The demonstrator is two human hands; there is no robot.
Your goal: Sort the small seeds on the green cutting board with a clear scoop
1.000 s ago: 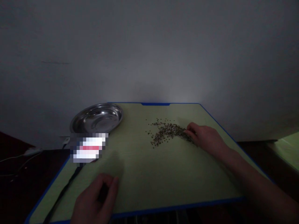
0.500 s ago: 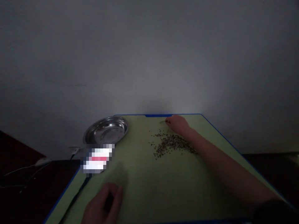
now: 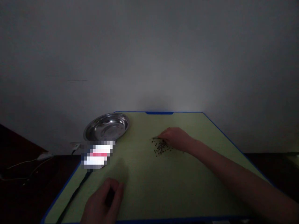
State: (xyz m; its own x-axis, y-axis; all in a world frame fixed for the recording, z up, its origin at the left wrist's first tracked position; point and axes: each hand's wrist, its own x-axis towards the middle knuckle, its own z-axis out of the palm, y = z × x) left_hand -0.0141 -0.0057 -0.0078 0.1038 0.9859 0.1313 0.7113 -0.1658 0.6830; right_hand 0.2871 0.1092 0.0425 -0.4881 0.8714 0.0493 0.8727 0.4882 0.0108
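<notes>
On the pale green table (image 3: pixel 144 189) lies a loose scatter of small dark grains, like seeds or peppercorns (image 3: pixel 160 148). My right hand (image 3: pixel 175 137) is down over the grains and covers part of them. Its fingers pinch a thin, narrow piece (image 3: pixel 155 137) whose tip points left; its kind is too dim to make out. My left hand (image 3: pixel 102 200) rests loosely curled at the near left of the table, thumb and fingers brought together around a dark gap. Nothing shows in it.
A shiny metal basin (image 3: pixel 106 127) stands at the table's far left. In front of it lies a blurred-out bright screen (image 3: pixel 98 154) with a dark strap or cable (image 3: pixel 74 197) running toward me. A grey wall (image 3: pixel 149 62) rises behind. White cables (image 3: pixel 44 156) lie beyond the left edge.
My right hand has come from the far edge back toward me, down over the grains, with the thin piece still pinched. More of the grains are now hidden. My left hand stays put.
</notes>
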